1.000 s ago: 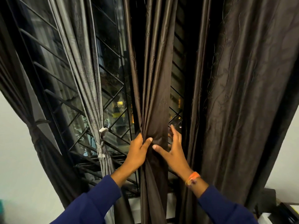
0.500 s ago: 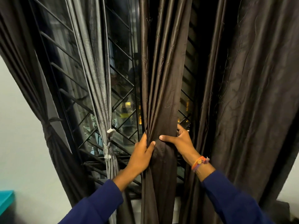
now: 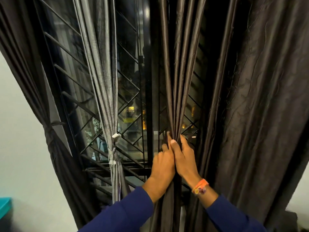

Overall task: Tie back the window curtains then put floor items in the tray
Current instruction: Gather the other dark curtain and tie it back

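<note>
A dark brown curtain panel [image 3: 177, 77] hangs at the window's middle, gathered into a narrow bunch. My left hand [image 3: 163, 164] and my right hand [image 3: 184, 158] clasp that bunch from both sides, pressed close together. A grey curtain [image 3: 105, 81] to the left is tied with a pale band [image 3: 112, 152]. At the far left another dark curtain [image 3: 33, 81] is knotted back [image 3: 48, 128]. A wide dark curtain [image 3: 260, 114] hangs loose on the right. No tray or floor items are in sight.
A black window grille [image 3: 130, 101] with diagonal bars sits behind the curtains, with night lights outside. White wall [image 3: 20, 156] lies to the left, and a teal edge [image 3: 5, 206] shows at the lower left. A dark object [image 3: 291, 220] sits at the lower right.
Both hands have squeezed the middle curtain tighter, coming together until they touch. The view has swung left, so the curtains sit further right in the frame.
</note>
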